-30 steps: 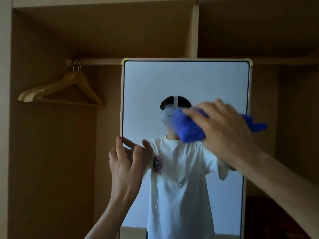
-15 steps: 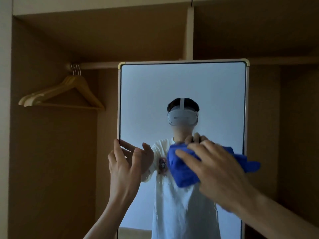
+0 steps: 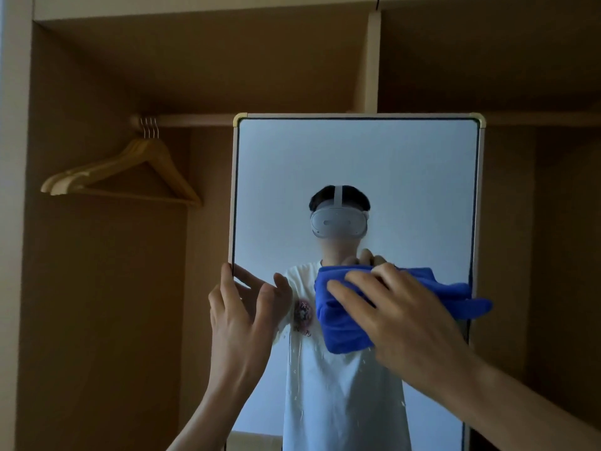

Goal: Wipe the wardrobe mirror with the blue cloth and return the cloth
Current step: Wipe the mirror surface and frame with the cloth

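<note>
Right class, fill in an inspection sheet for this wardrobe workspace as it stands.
Surface: mirror upright, pale specks low on the glass.
Job's things: blue cloth against the glass, one end past the right edge.
Clutter: nothing seen.
Grippers: right hand presses the cloth with spread fingers; left hand touches the mirror's left edge.
Cables: none sure; a thin dark line at the top, unclear.
Surroundings: wooden hangers on a rail at left, inside the wardrobe.

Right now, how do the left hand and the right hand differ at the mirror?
The left hand is bare and rests at the mirror's left edge; the right hand presses the blue cloth on the glass. The left hand's fingers point up, the right hand's slant up-left. Both have fingers extended.
</note>
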Tool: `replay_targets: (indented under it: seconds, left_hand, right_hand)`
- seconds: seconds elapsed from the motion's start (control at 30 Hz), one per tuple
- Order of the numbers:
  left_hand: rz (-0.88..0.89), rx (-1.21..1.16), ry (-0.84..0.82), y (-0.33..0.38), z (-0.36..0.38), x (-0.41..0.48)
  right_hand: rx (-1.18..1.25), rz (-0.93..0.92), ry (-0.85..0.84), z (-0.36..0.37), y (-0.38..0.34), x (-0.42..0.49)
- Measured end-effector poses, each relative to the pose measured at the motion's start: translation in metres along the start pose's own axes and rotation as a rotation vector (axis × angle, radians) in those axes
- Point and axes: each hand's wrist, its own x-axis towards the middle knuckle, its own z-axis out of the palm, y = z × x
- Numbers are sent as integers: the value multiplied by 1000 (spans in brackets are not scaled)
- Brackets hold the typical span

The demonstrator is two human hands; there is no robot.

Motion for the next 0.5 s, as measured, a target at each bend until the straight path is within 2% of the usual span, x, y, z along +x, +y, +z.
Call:
replay_targets:
  seconds: [0.1, 0.27, 0.37, 0.5]
  left_hand:
    - [8, -4, -10, -3, -3, 0]
    - [26, -3, -14, -8, -3, 0]
    - [32, -3, -9, -12, -5, 2]
    - [35, -13, -10, -17, -7, 5]
  right_hand:
    - [-1, 20, 9, -9, 12, 18]
    - [-15, 129, 157, -37, 53, 77]
    - [-57, 177, 183, -36, 53, 88]
    - [4, 41, 80, -8, 14, 49]
